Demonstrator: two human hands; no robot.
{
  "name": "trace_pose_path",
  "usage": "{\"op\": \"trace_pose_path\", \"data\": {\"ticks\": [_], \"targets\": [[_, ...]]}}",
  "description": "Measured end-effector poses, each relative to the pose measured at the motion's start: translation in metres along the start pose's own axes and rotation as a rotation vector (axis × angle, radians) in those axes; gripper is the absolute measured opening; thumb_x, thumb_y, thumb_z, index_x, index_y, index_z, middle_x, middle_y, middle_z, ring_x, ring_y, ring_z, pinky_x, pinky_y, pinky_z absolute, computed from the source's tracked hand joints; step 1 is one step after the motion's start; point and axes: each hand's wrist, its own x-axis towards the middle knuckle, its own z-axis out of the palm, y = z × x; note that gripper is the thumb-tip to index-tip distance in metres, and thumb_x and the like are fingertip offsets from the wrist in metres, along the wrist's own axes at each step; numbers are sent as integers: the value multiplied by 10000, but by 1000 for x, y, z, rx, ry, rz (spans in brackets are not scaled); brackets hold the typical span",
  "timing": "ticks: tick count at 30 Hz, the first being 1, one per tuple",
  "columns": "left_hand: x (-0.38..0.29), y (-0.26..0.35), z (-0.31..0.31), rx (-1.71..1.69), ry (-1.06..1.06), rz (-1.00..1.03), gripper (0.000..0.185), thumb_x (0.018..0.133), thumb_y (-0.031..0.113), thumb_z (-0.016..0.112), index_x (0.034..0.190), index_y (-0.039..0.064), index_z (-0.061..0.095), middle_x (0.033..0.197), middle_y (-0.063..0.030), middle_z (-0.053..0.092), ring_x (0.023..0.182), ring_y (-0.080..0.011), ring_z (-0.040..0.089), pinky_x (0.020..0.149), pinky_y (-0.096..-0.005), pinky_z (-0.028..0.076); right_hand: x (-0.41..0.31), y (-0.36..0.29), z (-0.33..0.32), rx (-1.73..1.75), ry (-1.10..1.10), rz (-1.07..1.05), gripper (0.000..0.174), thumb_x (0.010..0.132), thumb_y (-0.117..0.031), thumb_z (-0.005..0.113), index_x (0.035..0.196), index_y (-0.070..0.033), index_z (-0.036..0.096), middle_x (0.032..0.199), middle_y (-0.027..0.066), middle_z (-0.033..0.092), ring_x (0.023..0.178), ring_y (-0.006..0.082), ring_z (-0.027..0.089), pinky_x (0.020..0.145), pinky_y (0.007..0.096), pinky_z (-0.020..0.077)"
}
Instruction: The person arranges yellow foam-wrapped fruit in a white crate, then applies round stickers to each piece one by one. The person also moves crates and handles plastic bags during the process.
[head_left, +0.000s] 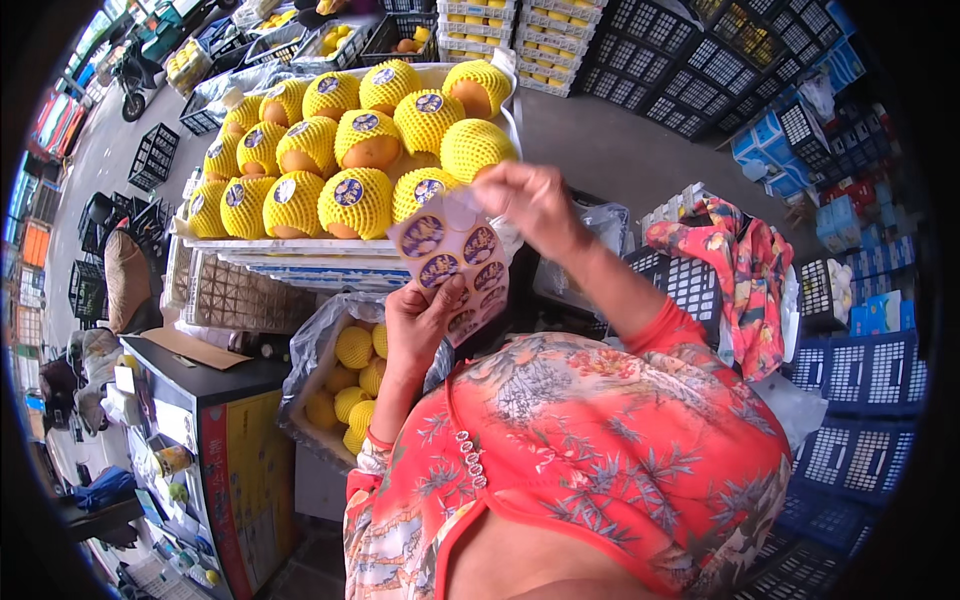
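My left hand (421, 315) grips a sheet of oval stickers (480, 281) by its lower left side, thumb on top. At the sheet's upper edge is my right hand (536, 206), its thumb and fingers pinched together; whether a sticker is between them I cannot tell. Beyond both hands, a white tray (300, 244) holds rows of orange fruit in yellow foam nets. Most of these fruits, such as the one at the front (352, 202), bear a dark round sticker. No sticker shows on the netted fruit (472, 150) nearest my right hand.
A plastic-lined box of netted fruit (352, 375) stands below the tray, beside a dark-topped counter (202, 367). Stacked black crates (637, 67) are at the upper right, blue crates (855, 375) at the right. A floral garment (739, 277) hangs over a crate.
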Motion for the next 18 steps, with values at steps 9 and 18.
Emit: {"op": "trace_pose_path", "data": {"ticks": [9, 18], "targets": [[19, 4, -23, -418, 222, -15, 175, 914, 68, 678, 1067, -11, 650, 1007, -96, 706, 861, -161, 682, 769, -311, 550, 76, 65, -44, -1099, 190, -537, 108, 858, -97, 623, 942, -53, 675, 915, 134, 697, 823, 288, 689, 720, 350, 556], [45, 7, -8, -466, 217, 41, 200, 913, 51, 676, 1098, -9, 625, 1039, -100, 696, 887, -159, 679, 783, -310, 555, 41, -10, 4, -628, -131, -630, 213, 851, -98, 691, 1055, -39, 690, 1081, 135, 687, 1050, 313, 653, 916, 408, 513]]}}
